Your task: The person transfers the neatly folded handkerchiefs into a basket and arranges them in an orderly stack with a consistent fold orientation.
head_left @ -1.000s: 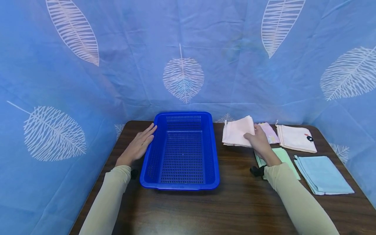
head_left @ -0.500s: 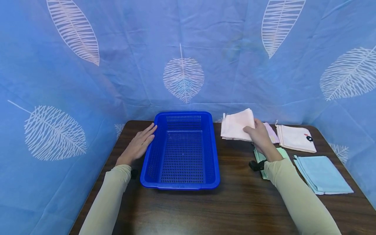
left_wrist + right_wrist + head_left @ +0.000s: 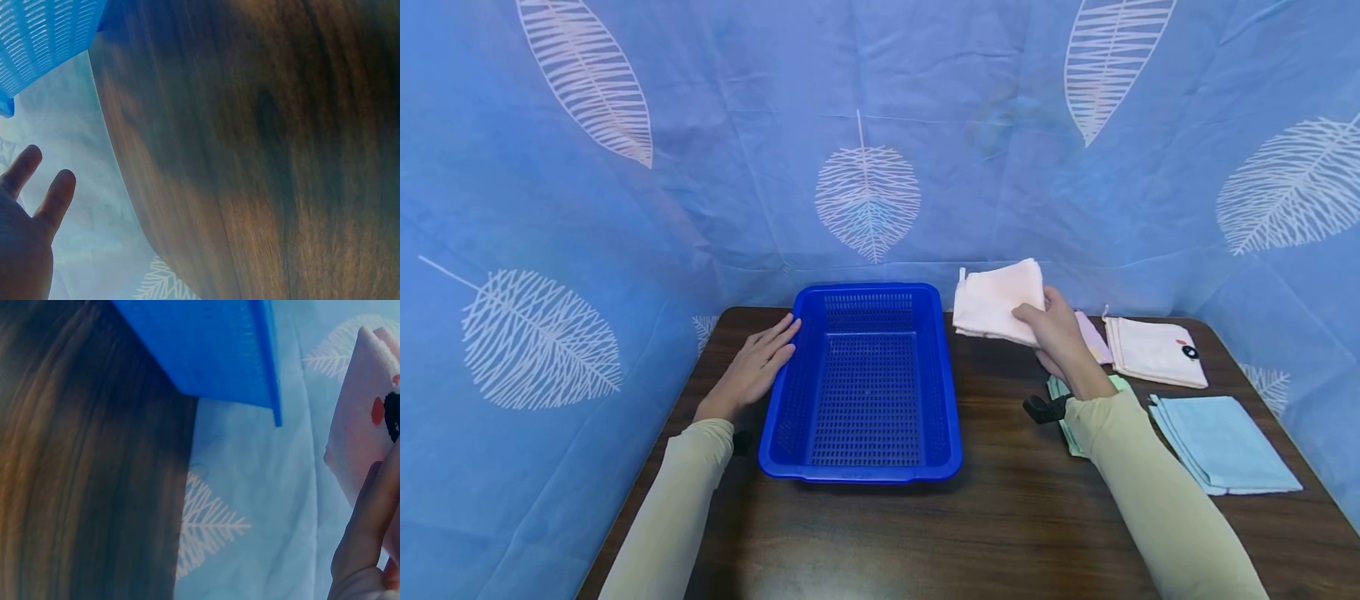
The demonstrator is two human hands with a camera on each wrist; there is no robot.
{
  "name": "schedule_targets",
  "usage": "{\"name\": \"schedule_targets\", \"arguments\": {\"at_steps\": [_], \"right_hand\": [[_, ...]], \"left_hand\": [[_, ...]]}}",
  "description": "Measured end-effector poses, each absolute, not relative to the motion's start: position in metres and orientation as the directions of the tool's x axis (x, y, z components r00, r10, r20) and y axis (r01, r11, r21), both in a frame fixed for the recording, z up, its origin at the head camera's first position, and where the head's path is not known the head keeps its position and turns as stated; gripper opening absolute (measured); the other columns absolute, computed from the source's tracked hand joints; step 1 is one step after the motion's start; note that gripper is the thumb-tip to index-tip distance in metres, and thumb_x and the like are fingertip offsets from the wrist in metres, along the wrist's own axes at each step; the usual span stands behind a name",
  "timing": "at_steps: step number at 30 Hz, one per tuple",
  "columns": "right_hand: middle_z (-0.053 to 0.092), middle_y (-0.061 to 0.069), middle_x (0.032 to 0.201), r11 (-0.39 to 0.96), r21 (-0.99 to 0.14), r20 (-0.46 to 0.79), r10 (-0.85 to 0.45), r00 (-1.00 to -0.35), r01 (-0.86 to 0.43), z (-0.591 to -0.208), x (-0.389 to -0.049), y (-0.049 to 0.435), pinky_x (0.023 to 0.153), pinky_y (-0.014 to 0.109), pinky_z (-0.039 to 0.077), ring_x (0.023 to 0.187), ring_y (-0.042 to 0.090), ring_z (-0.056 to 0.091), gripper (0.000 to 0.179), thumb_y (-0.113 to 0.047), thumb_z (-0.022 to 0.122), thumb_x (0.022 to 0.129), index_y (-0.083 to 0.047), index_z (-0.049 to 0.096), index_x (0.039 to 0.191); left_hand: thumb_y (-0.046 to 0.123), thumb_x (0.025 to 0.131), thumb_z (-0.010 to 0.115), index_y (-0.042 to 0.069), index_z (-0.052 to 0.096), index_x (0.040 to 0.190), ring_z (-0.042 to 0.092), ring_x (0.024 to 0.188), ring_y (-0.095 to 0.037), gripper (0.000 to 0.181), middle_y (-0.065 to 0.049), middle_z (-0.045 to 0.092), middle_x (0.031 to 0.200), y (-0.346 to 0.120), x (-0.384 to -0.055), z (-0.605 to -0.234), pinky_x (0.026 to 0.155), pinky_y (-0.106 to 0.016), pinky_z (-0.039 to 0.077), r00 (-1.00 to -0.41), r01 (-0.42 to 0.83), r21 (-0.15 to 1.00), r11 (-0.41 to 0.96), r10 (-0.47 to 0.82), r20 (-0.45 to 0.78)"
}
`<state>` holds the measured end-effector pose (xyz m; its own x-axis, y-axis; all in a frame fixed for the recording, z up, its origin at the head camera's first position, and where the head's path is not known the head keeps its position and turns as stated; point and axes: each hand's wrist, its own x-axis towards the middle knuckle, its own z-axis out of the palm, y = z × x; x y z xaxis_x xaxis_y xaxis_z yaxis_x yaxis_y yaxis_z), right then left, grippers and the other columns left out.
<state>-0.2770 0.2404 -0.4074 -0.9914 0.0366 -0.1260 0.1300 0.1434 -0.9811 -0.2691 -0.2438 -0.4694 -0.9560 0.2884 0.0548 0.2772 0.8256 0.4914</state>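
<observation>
A blue plastic basket point(image 3: 865, 475) with slotted sides sits on the dark wooden table. My left hand point(image 3: 751, 372) rests with straight fingers against its left rim; the left wrist view shows two of those fingers point(image 3: 57, 199) below the basket's wall point(image 3: 44, 37). My right hand point(image 3: 1066, 340) pinches a folded pale pink towel point(image 3: 998, 302) by its right edge, thumb on top, holding it above the table to the right of the basket. In the right wrist view the pink towel point(image 3: 359, 425) shows a black and red motif on its underside.
Right of the basket lie several folded towels: a lilac one point(image 3: 1094, 340) partly hidden behind my right hand, a white one point(image 3: 1153, 353) with a black motif, a green one point(image 3: 1067, 417) under my right wrist, and a light blue one point(image 3: 1228, 446). A blue leaf-print cloth point(image 3: 760, 167) hangs behind the table.
My right hand has lifted the pink towel up and slightly left, off the table toward the basket's far right corner. The left hand and the basket have stayed in place.
</observation>
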Motion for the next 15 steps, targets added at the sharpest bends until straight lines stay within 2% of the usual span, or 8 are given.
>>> {"name": "schedule_targets", "arguments": {"at_steps": [5, 12, 15], "right_hand": [[0.027, 0.024, 0.162, 0.079, -0.992, -0.101, 0.025, -0.995, 0.102, -0.399, -0.279, 0.230, 0.079, 0.015, 0.058, 0.098, 0.002, 0.063, 0.074, -0.013, 0.051, 0.101, -0.006, 0.012, 0.162], [0.029, 0.023, 0.162, 0.045, -0.995, -0.091, 0.032, -0.995, 0.093, -0.395, -0.282, 0.211, 0.078, 0.015, 0.058, 0.095, 0.002, 0.064, 0.075, -0.007, 0.052, 0.097, -0.004, 0.014, 0.161], [0.031, 0.025, 0.158, 0.030, -0.995, -0.091, 0.014, -0.996, 0.092, -0.394, -0.284, 0.204, 0.076, 0.017, 0.059, 0.091, 0.001, 0.066, 0.073, -0.005, 0.052, 0.096, -0.002, 0.017, 0.159]], "left_hand": [[0.060, 0.108, 0.023, 0.048, 0.015, 0.160, 0.016, 0.159, -0.037, 0.055, 0.016, 0.009, 0.172, -0.245, -0.270, -0.469, 0.123, -0.070, 0.015, -0.955, 0.278, 0.493, 0.824, 0.295, 0.044], [0.058, 0.108, 0.023, 0.042, 0.018, 0.162, 0.019, 0.157, -0.042, 0.056, 0.006, 0.014, 0.174, -0.249, -0.275, -0.470, 0.123, -0.068, 0.017, -0.939, 0.328, 0.463, 0.823, 0.336, 0.069], [0.058, 0.108, 0.023, 0.042, 0.019, 0.161, 0.019, 0.158, -0.040, 0.056, 0.006, 0.015, 0.173, -0.250, -0.275, -0.469, 0.124, -0.066, 0.017, -0.937, 0.335, 0.463, 0.821, 0.341, 0.072]]}}
